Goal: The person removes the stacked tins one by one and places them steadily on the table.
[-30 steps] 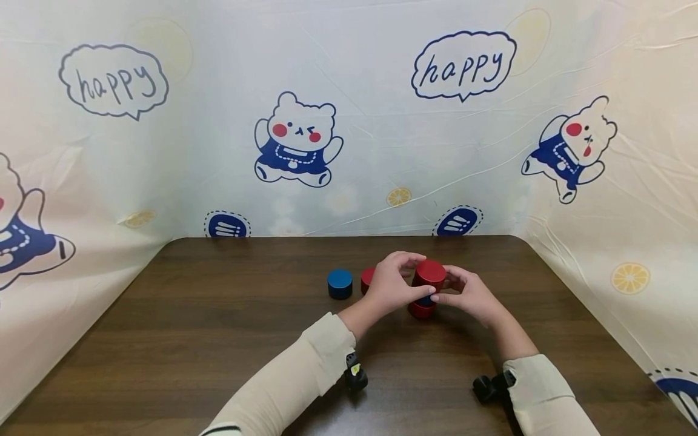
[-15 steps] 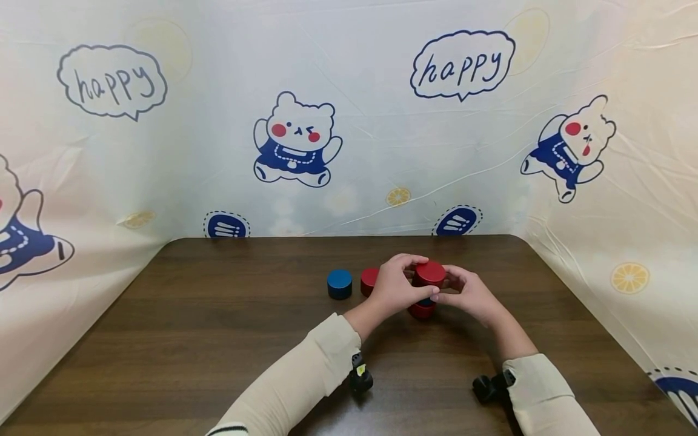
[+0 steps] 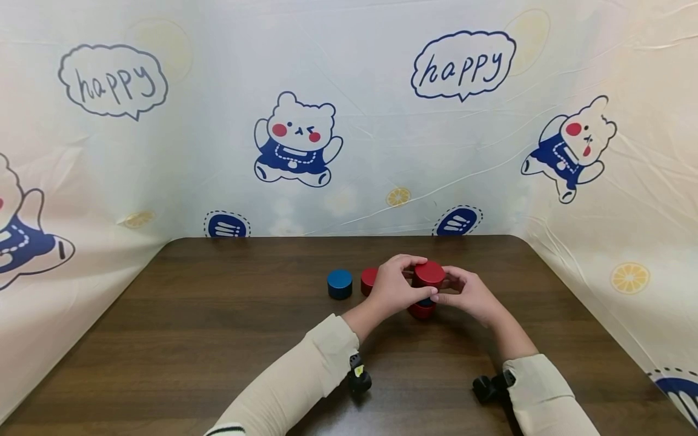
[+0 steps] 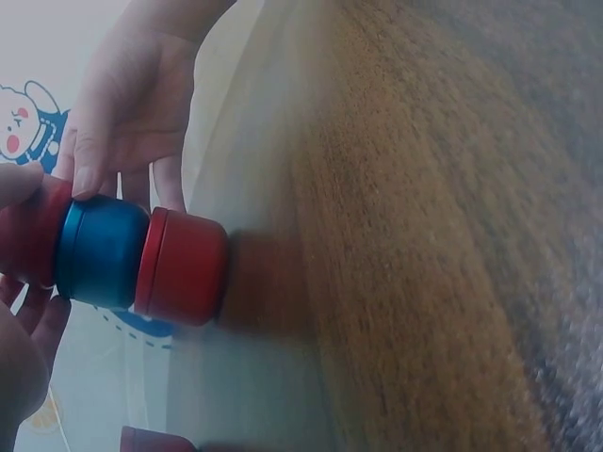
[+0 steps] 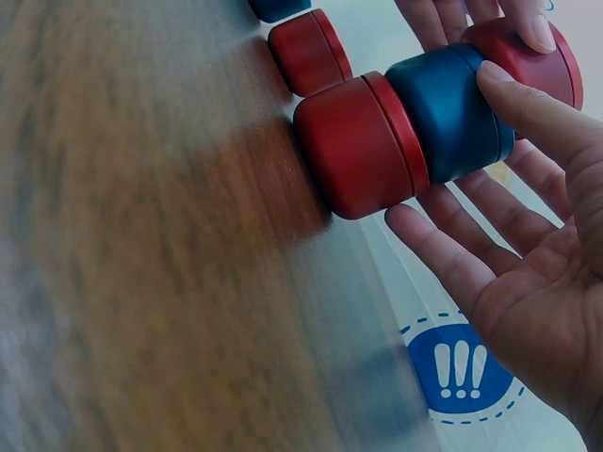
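Note:
Three round blocks stand stacked: a red bottom block (image 3: 422,312) on the table, a blue middle block (image 5: 452,113) and a red top block (image 3: 429,273). My left hand (image 3: 389,287) grips the top block from the left, thumb in front and fingers behind. From the right, my right hand (image 3: 475,297) steadies the blue block, its thumb tip near the seam below the top block; in the right wrist view its fingers (image 5: 490,226) pass behind the stack. The left wrist view shows the blocks in line and touching, the lower red block (image 4: 184,268) beside the blue.
Left of the stack, a second red block (image 3: 368,281) stands partly behind my left hand, with a separate blue block (image 3: 340,284) further left. The brown wooden table (image 3: 218,327) ends at a printed cloth backdrop (image 3: 371,121) behind and at both sides.
My left hand and forearm have shifted slightly to the right, and the top red block sits marginally lower. The right hand has barely moved.

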Tool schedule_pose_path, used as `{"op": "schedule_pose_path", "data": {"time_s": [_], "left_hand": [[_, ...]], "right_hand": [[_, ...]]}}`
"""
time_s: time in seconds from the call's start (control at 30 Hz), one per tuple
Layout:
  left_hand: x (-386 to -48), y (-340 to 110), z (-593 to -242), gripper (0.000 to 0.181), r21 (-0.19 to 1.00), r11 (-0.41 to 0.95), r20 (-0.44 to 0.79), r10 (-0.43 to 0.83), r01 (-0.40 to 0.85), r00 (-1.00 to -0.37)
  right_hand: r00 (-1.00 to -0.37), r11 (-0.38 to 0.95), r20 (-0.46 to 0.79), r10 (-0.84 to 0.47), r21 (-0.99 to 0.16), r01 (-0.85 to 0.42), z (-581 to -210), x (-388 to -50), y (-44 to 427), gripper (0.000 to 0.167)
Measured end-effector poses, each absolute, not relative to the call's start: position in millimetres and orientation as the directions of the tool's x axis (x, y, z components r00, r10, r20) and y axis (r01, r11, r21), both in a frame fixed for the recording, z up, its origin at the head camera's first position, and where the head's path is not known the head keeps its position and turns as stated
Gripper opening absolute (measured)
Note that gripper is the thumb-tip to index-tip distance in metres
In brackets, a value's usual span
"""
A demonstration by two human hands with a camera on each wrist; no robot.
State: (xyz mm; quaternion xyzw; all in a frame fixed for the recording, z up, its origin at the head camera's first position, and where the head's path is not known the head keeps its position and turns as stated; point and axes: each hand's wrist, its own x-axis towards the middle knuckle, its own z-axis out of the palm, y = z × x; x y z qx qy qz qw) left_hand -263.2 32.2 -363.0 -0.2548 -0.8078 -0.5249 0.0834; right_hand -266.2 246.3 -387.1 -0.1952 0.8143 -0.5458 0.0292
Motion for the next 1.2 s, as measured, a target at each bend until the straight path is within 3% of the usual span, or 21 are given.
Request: {"op": "schedule_pose_path", "data": {"time_s": [1.2], "left_hand": [[-261,15,-360,0.054,0.853,0.288,0.357,0.284,0.434,-0.89]], "right_hand": [[-0.925,0.367,0.121,-0.361,-0.893,-0.26,-389,-266,247,0.06]]}}
